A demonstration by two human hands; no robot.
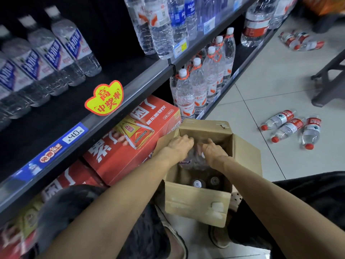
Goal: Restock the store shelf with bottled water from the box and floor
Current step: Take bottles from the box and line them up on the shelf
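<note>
Fingers of the left hand (180,144) and right hand (211,151) are curled around bottles (194,157) gripped inside the open box (197,202), set on the floor (261,94) beside the shelf (130,86).

Lighting: even, moderately bright on the pale floor tiles (265,94); shelf recesses (115,25) fell to near black. Source: overhead, out of frame. Glare: white highlights glinted on the upper-shelf water bottles (160,34). Shadows: soft; the interior of the cardboard box (196,202) was dim, its bottle caps (197,183) barely legible. Blur: blue-labelled bottles (43,60) at left were smeared, as were the bottom-left corner and the red cartons (130,139) at lower left. Distortion: wide-angle bowing bent the shelf edge (149,79) and stretched the forearms. Centre was sharpest.
</note>
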